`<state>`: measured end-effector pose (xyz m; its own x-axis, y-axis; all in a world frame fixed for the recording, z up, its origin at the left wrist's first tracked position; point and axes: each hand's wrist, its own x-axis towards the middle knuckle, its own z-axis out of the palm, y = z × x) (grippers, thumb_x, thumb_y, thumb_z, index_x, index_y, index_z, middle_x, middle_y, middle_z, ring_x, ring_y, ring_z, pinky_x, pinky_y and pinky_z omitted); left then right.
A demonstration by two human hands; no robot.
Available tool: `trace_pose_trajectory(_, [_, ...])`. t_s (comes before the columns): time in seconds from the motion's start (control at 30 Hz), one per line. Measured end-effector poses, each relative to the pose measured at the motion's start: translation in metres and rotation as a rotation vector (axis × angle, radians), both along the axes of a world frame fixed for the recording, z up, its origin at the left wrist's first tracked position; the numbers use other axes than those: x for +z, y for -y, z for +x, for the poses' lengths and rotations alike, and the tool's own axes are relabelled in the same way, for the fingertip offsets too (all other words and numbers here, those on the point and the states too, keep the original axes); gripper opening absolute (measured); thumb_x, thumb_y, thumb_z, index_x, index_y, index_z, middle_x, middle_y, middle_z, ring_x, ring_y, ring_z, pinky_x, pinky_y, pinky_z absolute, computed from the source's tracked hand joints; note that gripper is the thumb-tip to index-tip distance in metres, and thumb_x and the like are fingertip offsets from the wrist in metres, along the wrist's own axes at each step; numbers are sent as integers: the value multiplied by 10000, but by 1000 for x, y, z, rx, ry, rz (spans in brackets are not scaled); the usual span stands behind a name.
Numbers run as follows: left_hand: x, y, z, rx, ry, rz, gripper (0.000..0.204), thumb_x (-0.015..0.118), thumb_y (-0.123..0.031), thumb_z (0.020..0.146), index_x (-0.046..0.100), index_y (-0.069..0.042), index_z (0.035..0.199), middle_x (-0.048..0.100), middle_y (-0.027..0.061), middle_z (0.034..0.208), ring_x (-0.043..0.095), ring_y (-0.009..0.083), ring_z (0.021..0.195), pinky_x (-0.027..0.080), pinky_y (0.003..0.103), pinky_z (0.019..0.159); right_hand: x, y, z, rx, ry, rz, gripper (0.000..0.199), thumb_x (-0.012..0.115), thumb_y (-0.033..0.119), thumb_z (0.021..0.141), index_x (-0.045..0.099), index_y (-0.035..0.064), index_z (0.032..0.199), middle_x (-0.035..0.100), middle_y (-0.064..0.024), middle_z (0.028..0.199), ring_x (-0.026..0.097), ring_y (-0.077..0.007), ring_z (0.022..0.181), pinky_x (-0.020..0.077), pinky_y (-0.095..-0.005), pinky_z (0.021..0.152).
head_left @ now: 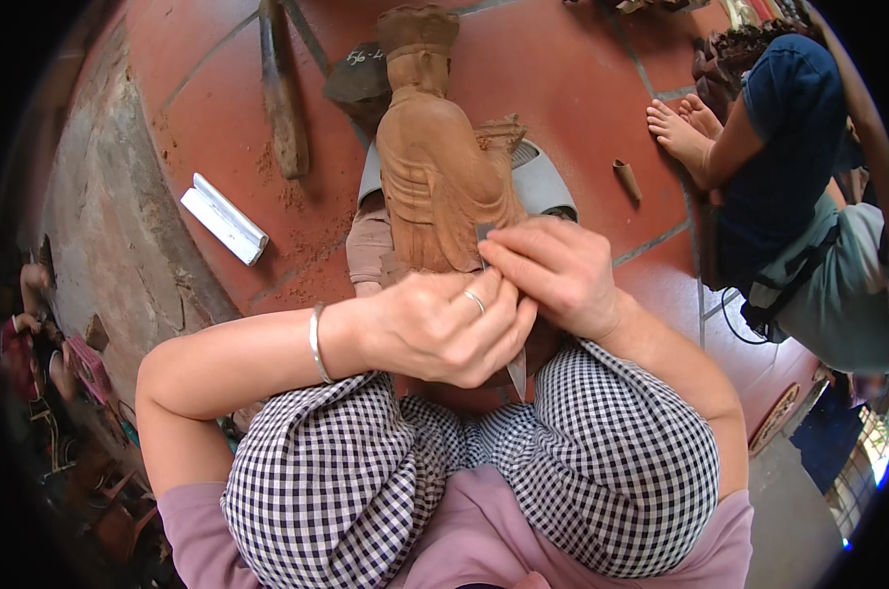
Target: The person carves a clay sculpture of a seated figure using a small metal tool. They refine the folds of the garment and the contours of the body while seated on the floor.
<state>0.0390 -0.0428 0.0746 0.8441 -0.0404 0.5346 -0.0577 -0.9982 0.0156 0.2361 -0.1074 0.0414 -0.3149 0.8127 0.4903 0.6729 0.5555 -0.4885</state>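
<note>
Between the knees, a wooden statue (pixel 435 167) lies lengthwise away from the person, braced for work. Left hand (pixel 444 329) curls closed against its base; right hand (pixel 557 275) pinches a small grey abrasive piece (pixel 485 233) onto the carving. A white flat box (pixel 224 219) lies on the red floor (pixel 572 88), left.

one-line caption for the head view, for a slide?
Both hands, left hand and right hand, press a small grey piece against a carved wooden figure over the lap.
</note>
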Motion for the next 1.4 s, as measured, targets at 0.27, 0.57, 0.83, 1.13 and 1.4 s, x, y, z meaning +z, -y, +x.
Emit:
trace_pose_trajectory(0.27, [-20,-1,18,-23,91,-152,258,687,-98,668,727,1,904,698,105,940,716,215,882,615,314,823,-12,-14,2,-115,-42,120,318,675,144,676,735,21,963,719,-87,960,722,-245,795,609,-321,699])
trace_pose_trajectory(0.57, [-17,8,21,-62,81,-187,243,678,-57,692,724,48,907,721,144,903,746,265,891,625,357,838,-7,4,5,-114,-86,-75,280,690,146,759,760,31,1004,754,-115,982,748,-262,843,620,-402,788])
trace_pose_trajectory(0.83, [-19,10,20,-43,81,-195,273,676,-55,672,722,56,918,720,164,898,750,273,884,625,354,828,-13,0,1,-138,-80,0,302,688,142,701,743,33,977,734,-70,951,730,-222,792,615,-337,708])
trace_pose_trajectory(1.13, [-23,13,15,-30,127,-184,300,681,-65,651,711,67,919,712,161,881,749,274,879,623,353,814,-9,0,-5,-137,-88,-22,290,696,126,704,726,45,980,714,-49,936,718,-198,747,572,-282,591])
trace_pose_trajectory(1.4, [-25,9,12,-38,175,-215,299,681,-63,657,716,82,916,718,173,891,751,289,872,623,378,819,-2,-5,-8,-142,-64,-6,273,673,133,715,709,60,975,686,-22,923,703,-170,724,548,-277,558])
